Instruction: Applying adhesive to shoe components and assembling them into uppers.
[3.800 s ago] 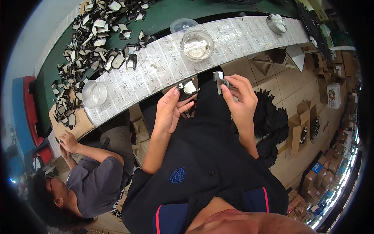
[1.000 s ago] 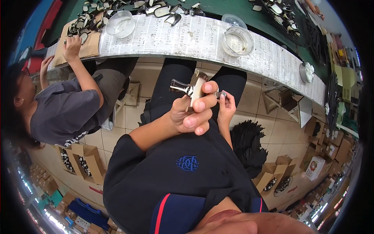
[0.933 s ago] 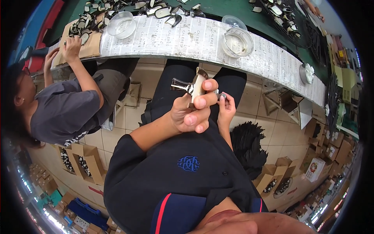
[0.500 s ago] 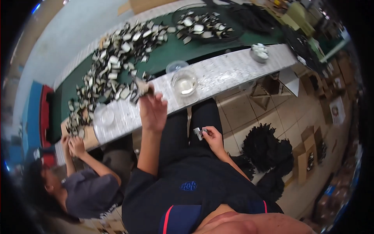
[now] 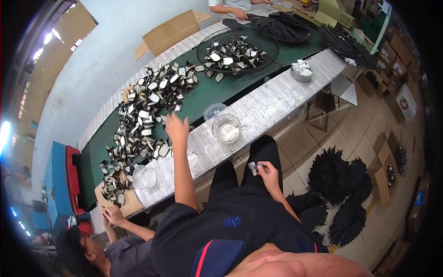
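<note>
My left hand (image 5: pixel 177 128) reaches over the near edge of a large heap of small black pieces with pale, rounded faces (image 5: pixel 146 114). Its thumb stands away from the fingers, and I see nothing held in it. One loose piece lies close to the fingertips. Above my right thigh, my right hand (image 5: pixel 269 176) pinches a small silvery-grey piece (image 5: pixel 253 168) whose kind I cannot make out. A clear glass bowl (image 5: pixel 226 129) with pale contents stands on the white, print-covered bench edge (image 5: pixel 198 148), between my two hands.
Behind the glass bowl sits a clear shallow dish (image 5: pixel 215 111). A tin of white lumps (image 5: pixel 302 70) stands farther right, and a round mesh tray (image 5: pixel 237 50) holds more pieces. A co-worker (image 5: pixel 124 249) handles something at left; another person (image 5: pixel 237 10) works across the bench. Black fringed bundles (image 5: pixel 339 177) lie on the floor.
My left hand has moved forward to the heap and opened; the pale-faced piece it held is out of its grasp. My right hand keeps its piece. The whole view has shifted.
</note>
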`<act>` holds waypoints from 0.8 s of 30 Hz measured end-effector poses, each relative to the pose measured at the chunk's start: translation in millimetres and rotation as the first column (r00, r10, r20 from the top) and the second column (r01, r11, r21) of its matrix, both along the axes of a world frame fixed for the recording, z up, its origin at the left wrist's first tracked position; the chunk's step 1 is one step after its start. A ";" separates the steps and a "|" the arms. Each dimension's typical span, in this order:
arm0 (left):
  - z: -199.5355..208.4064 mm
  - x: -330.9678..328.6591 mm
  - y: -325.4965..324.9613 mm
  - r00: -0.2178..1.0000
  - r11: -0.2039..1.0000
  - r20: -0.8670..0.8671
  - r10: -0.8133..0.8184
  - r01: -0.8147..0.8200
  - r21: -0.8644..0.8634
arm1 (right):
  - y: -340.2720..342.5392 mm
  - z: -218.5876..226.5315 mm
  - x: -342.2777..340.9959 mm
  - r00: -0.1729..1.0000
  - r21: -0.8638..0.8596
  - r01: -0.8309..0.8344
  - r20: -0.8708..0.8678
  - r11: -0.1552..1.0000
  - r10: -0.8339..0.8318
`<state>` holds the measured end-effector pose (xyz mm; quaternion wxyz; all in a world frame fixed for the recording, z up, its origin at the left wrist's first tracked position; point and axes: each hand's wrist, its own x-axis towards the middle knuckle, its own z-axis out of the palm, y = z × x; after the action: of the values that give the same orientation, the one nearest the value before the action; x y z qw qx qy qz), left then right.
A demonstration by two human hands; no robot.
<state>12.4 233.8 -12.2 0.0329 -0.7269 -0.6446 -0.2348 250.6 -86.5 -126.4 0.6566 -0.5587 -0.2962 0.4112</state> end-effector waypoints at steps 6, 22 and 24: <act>-56.9 -68.6 -39.8 0.981 0.966 -0.165 0.103 -0.138 -0.217 | 6.5 -14.0 18.8 0.933 -0.089 0.096 -0.340 0.991 -0.121; -17.9 -70.9 -106.4 0.966 0.960 0.176 0.189 -0.220 0.173 | 9.0 23.6 50.1 0.985 -0.041 -0.075 -0.160 0.996 0.067; -22.1 -75.8 -106.0 0.954 0.956 0.206 0.218 -0.251 0.151 | 15.6 32.7 52.5 0.984 -0.059 -0.132 -0.127 0.989 0.124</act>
<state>-63.4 127.8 -34.3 0.0637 -0.6137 -0.7037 -0.3525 303.0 -70.8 -93.7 0.6266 -0.5337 -0.2763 0.4961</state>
